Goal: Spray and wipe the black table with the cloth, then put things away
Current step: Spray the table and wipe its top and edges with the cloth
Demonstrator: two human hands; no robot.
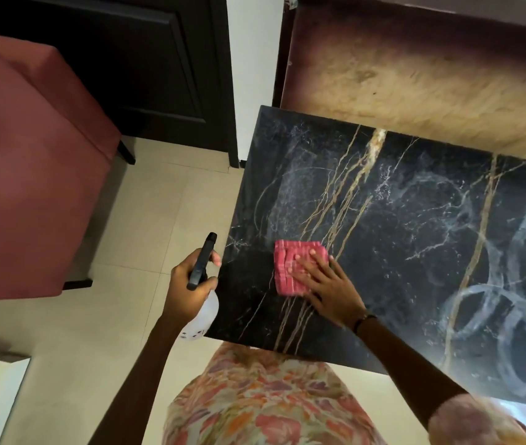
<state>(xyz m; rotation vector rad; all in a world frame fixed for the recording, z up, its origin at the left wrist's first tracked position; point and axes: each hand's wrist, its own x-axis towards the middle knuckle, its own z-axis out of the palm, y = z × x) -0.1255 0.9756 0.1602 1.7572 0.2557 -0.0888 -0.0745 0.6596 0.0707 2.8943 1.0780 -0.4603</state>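
The black marble table (415,239) with gold and white veins fills the right half of the head view. A folded pink cloth (290,261) lies flat near the table's left front corner. My right hand (329,287) presses down on the cloth with fingers spread. My left hand (188,281) is just off the table's left edge, closed around a spray bottle (202,303) with a black trigger head and a clear white body. Whitish swirl smears cover the table's right part.
A red upholstered chair (24,175) stands to the left on beige floor tiles (146,220). A dark door (146,65) is behind it. A brown and tan wall panel (415,85) runs along the table's far edge. My floral garment (265,403) is below.
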